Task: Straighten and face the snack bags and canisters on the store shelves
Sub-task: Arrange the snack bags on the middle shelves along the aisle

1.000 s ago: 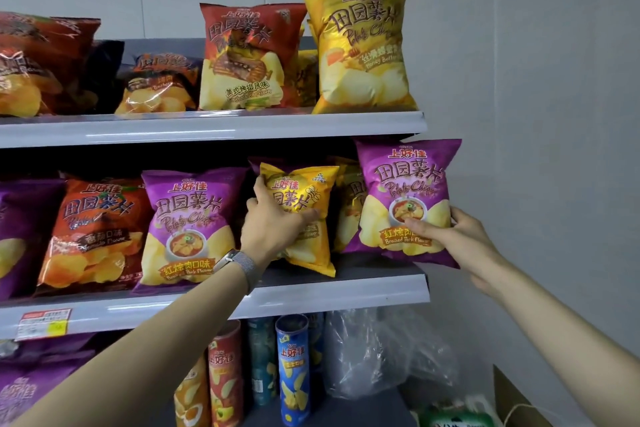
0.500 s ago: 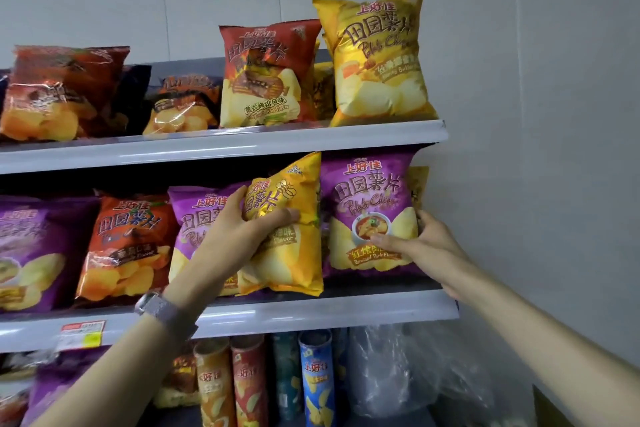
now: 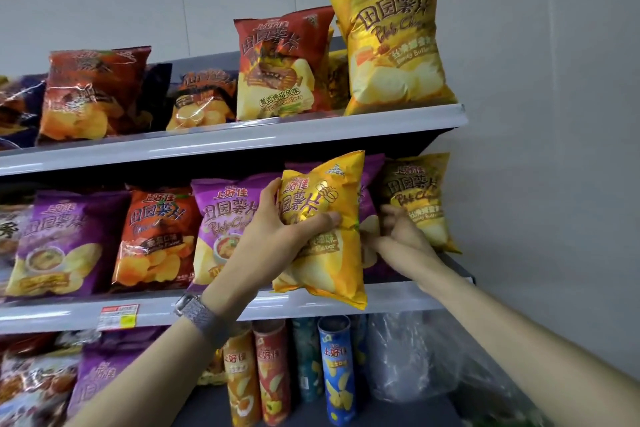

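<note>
Thumb and fingers (image 3: pixel 322 220) of your left hand (image 3: pixel 270 239) curl round the yellow bag (image 3: pixel 325 263), holding it tilted just in front of the middle shelf (image 3: pixel 156 312). Your right hand (image 3: pixel 401 236) reaches behind it, fingers bent against the purple bag (image 3: pixel 367 208); whether they grip it cannot be told. A gold bag (image 3: pixel 415 204) stands just right of that hand. Below stand canisters (image 3: pixel 336 367).
</note>
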Motion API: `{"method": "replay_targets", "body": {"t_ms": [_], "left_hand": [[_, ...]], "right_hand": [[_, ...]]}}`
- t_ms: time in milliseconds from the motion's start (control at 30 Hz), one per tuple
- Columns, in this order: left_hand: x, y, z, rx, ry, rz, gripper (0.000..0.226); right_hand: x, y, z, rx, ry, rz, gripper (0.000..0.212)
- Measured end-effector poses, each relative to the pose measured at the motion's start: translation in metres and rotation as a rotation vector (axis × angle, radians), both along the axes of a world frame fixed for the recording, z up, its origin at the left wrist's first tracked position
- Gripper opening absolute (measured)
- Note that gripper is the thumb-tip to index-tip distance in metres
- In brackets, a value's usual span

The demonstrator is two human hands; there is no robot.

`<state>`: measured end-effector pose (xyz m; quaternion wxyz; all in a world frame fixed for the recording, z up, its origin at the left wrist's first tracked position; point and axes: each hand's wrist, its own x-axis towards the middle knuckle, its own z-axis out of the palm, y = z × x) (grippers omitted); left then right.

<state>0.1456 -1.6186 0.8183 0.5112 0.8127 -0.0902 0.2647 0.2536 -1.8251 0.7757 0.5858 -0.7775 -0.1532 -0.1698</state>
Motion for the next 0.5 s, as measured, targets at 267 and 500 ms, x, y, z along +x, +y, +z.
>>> {"method": "replay_targets", "body": {"t_ms": [267,500], "left_hand": [[0.011,-0.082,0.015,0.175,0.015,-0.073,0.131],[0.037,-0.157,0.017,0.121,0.076,-0.207,0.13]], "right_hand": [[-0.094,-0.068,-0.001,0.379,-0.013,0.386,0.052],[-0.089,-0.114,0.007,-0.07,-0.023,0.205,0.09]]}}
